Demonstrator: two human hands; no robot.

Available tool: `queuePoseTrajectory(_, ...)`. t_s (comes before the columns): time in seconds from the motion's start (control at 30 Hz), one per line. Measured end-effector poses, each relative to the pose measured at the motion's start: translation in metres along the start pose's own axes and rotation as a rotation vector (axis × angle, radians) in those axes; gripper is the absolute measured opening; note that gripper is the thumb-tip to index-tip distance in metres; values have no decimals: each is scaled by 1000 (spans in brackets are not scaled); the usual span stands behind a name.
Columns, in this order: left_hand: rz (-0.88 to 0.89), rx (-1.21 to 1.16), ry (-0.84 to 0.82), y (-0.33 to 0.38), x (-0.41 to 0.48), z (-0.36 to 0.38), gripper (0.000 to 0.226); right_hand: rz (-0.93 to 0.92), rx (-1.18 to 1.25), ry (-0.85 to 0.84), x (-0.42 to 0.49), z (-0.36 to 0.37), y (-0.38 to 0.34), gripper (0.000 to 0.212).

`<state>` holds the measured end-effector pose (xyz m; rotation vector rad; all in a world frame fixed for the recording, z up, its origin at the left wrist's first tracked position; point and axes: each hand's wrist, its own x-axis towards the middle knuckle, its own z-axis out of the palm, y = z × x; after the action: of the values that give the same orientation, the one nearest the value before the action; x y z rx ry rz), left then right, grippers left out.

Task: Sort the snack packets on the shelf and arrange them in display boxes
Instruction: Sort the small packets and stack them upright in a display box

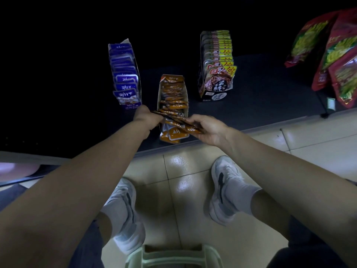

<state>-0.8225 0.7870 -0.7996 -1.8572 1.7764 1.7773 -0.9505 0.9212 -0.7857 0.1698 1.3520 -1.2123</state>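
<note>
head view: left hand (148, 118) and right hand (207, 128) each pinching one end of a fanned stack of orange packets (179, 120), held just above the orange display box (158, 93) at the shelf (260, 89) edge, 6 o'clock side, probably squaring them for slotting in upright.

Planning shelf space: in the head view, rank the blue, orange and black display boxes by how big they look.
1. Black box.
2. Blue box, nearly the same size, so the order of these two is unsure.
3. Orange box, partly covered.
</note>
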Motion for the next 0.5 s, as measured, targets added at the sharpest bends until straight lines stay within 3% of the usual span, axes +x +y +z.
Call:
queuePoseTrajectory(0.1, -25, -94, -31, -1, -4, -2, 21, 11, 6, 27, 0, 3, 1, 11)
queuePoseTrajectory(0.37, -8, -155, -106, 7, -13, -6, 19, 23, -24, 23, 0, 13, 11, 35)
queuePoseTrajectory(0.5, 0, -78, -149, 6, -16, -6, 25, 24, -75, -5, 3, 17, 13, 27)
